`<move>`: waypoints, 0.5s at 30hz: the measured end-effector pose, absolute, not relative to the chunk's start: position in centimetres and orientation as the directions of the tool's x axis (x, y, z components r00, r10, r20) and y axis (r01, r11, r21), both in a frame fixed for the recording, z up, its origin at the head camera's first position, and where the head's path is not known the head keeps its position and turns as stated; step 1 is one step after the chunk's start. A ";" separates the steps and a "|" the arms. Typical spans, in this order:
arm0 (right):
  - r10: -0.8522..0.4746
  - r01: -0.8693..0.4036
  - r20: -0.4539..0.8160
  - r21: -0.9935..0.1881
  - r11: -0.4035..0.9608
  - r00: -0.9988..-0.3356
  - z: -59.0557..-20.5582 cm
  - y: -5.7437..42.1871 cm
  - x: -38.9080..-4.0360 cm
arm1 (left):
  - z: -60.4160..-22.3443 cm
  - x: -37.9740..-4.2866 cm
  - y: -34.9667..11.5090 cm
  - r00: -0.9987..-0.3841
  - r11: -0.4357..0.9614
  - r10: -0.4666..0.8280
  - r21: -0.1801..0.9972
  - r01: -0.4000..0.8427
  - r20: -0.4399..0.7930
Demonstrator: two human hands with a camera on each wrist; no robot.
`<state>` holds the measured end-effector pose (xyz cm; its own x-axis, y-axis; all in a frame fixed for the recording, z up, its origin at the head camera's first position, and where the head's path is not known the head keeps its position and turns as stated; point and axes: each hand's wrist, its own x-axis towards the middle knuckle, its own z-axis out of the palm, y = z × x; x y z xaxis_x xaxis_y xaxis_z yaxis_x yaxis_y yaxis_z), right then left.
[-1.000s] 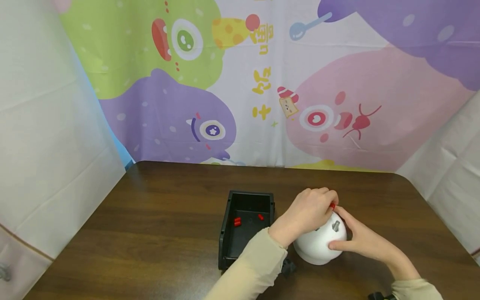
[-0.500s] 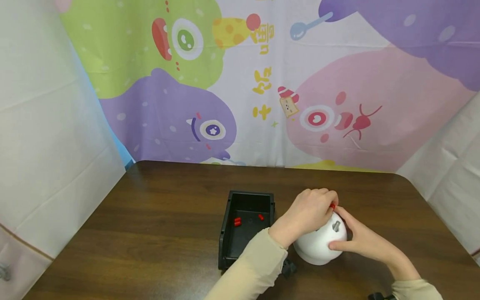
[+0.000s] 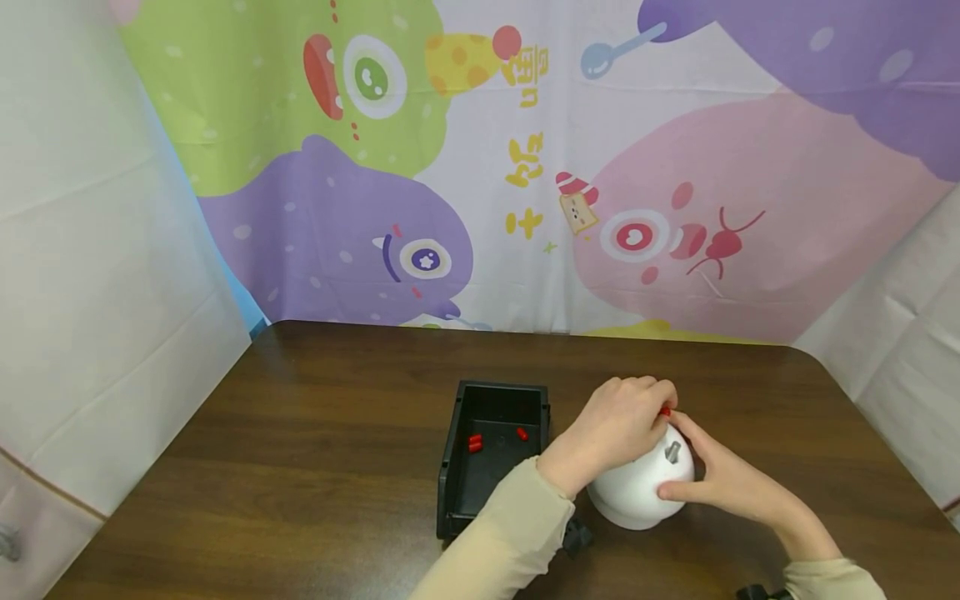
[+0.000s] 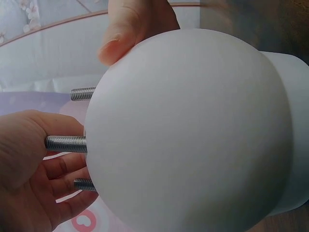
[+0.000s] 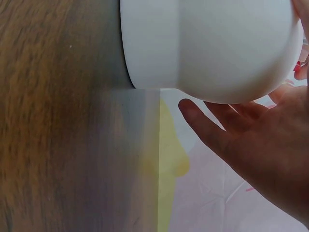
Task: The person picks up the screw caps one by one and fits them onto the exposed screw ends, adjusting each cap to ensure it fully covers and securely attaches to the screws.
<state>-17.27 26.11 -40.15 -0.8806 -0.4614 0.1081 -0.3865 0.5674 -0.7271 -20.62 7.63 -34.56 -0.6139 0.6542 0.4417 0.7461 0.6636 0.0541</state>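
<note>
A white ball-shaped body [image 3: 637, 492] stands on its short collar on the table, with threaded metal studs [image 4: 66, 143] sticking out of its rounded side. My left hand [image 3: 618, 422] reaches over the top and pinches a small red cap [image 3: 665, 411] between thumb and fingertips. Whether a stud sits inside that cap is hidden by the fingers. My right hand [image 3: 731, 477] holds the ball from the right, thumb on the near side and fingers around the far side. In the right wrist view the red cap [image 5: 297, 66] shows only as a sliver beside the ball.
A black open bin [image 3: 447, 492] stands left of the ball, with red caps [image 3: 475, 444] lying inside. My left sleeve [image 3: 502, 533] crosses its near right corner. The dark wood table [image 3: 300, 467] ends at a printed cloth [image 3: 517, 275] behind.
</note>
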 end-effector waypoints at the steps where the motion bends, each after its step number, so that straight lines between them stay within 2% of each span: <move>1: -0.458 -0.380 0.104 -0.731 0.566 -0.883 -40.1 26.1 -17.3 | -34.6 -20.6 7.6 -0.613 0.664 0.654 0.052 0.746 0.444; 15: -0.465 -0.401 0.127 -0.729 0.555 -0.876 -40.2 26.1 -17.4 | -34.1 -20.2 6.7 -0.608 0.669 0.641 0.047 0.741 0.467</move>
